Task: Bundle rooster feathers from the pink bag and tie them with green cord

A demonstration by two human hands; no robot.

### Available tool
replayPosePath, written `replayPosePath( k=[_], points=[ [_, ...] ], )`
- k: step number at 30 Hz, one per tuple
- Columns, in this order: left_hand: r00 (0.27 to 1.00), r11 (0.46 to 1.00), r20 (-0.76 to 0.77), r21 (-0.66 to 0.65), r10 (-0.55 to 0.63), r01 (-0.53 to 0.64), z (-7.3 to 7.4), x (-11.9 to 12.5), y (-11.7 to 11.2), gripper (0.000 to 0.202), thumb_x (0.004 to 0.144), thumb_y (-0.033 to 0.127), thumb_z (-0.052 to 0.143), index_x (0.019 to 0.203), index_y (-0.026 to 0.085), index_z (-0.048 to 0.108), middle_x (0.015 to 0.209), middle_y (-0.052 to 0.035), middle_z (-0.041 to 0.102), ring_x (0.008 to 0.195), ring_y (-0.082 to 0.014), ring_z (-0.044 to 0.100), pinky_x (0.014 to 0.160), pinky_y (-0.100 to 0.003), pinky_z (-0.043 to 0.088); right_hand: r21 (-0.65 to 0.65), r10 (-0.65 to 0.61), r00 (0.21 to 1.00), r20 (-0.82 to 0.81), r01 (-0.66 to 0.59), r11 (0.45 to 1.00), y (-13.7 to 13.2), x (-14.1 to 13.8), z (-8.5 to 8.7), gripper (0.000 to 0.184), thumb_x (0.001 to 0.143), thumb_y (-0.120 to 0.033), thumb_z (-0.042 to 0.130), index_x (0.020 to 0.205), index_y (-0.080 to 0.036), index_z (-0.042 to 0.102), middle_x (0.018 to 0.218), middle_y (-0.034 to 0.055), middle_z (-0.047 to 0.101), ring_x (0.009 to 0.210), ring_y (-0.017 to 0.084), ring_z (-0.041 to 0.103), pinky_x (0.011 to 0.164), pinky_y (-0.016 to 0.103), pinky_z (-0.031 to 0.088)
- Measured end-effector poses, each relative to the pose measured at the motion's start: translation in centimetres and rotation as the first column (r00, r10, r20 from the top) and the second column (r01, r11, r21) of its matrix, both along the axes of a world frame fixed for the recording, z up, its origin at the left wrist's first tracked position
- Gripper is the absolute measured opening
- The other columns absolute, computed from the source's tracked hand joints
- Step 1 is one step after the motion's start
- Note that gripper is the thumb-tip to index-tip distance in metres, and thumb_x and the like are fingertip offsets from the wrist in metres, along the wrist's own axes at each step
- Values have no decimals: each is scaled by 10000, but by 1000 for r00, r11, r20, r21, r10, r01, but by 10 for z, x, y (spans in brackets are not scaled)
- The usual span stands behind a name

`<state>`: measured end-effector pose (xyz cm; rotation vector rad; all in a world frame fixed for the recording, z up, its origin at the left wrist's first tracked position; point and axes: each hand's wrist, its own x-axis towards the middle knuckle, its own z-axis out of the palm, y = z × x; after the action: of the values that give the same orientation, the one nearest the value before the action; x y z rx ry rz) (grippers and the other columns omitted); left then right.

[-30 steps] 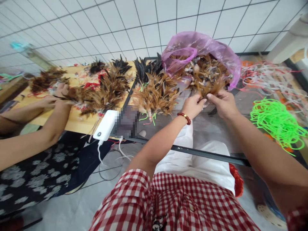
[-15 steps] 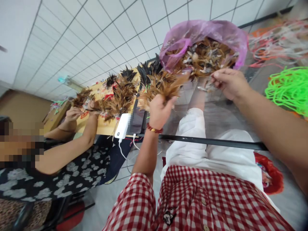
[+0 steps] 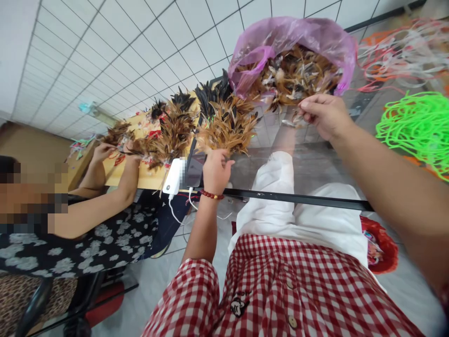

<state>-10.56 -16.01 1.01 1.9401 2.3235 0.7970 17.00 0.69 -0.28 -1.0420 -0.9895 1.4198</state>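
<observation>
My left hand (image 3: 215, 171) is down at the near end of a pile of brown feather bundles (image 3: 228, 124) on the glass table, its fingers curled around the stems of one bundle. My right hand (image 3: 326, 114) is closed in a pinch on a few small feathers (image 3: 293, 122), just in front of the mouth of a pink plastic bag (image 3: 291, 35). The bag is full of loose brown feathers (image 3: 294, 77).
The glass table's black front rail (image 3: 298, 199) crosses above my lap. A white power bank (image 3: 173, 175) and a phone (image 3: 194, 171) lie left of my left hand. Green cord (image 3: 414, 126) is piled at the right. Another person's hands (image 3: 101, 152) work feathers at a wooden table (image 3: 147, 177).
My left hand has come away from the bag with a feather bundle, swung left and lowered it onto the pile. My right hand stays at the bag's mouth. The view has tilted left.
</observation>
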Motion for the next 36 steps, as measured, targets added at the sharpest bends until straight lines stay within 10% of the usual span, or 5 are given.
replayPosePath(
  k=[8, 14, 20, 27, 36],
  points=[
    [937, 935, -17, -76, -350, 347, 4, 72, 9, 131, 907, 250, 623, 1001, 201, 700, 1033, -115, 708, 1016, -258, 651, 939, -376, 494, 27, -10, 1000, 17, 9, 1000, 2, -1, -4, 251, 862, 57, 622, 687, -121, 646, 557, -11, 630, 442, 48, 435, 507, 261, 280],
    [786, 823, 276, 35, -553, 566, 9, 150, 94, 130, 858, 159, 638, 956, 214, 704, 928, -58, 723, 943, -237, 677, 930, -351, 502, 302, -91, 951, 294, -2, 953, 9, 2, -24, 143, 836, -76, 719, 744, -167, 658, 664, 1, 652, 564, 96, 492, 612, 279, 398],
    [857, 941, 389, 121, -337, 315, -14, 111, 178, 239, 820, 57, 549, 916, 214, 702, 981, -54, 749, 1023, -219, 688, 988, -355, 504, 581, -309, 664, 681, -233, 780, 9, 5, -42, 134, 872, -292, 653, 904, -195, 739, 898, 85, 701, 821, 231, 605, 749, 369, 457],
    [619, 957, 731, 184, -286, 225, -50, 117, 180, 181, 791, 75, 622, 881, 216, 692, 900, -43, 747, 879, -166, 710, 870, -304, 569, 447, -377, 242, 894, -451, 772, -4, -5, -37, 191, 904, -252, 551, 896, -180, 727, 969, 136, 671, 955, 297, 582, 798, 407, 391],
    [268, 985, 956, 78, -117, 152, -43, 132, 162, 95, 841, 134, 671, 903, 171, 733, 820, -32, 744, 623, -96, 632, 616, -222, 525, 611, -394, 582, 712, -237, 755, 7, 2, -42, 249, 983, -400, 503, 893, -211, 639, 870, 80, 687, 826, 231, 609, 751, 353, 437]
  ],
)
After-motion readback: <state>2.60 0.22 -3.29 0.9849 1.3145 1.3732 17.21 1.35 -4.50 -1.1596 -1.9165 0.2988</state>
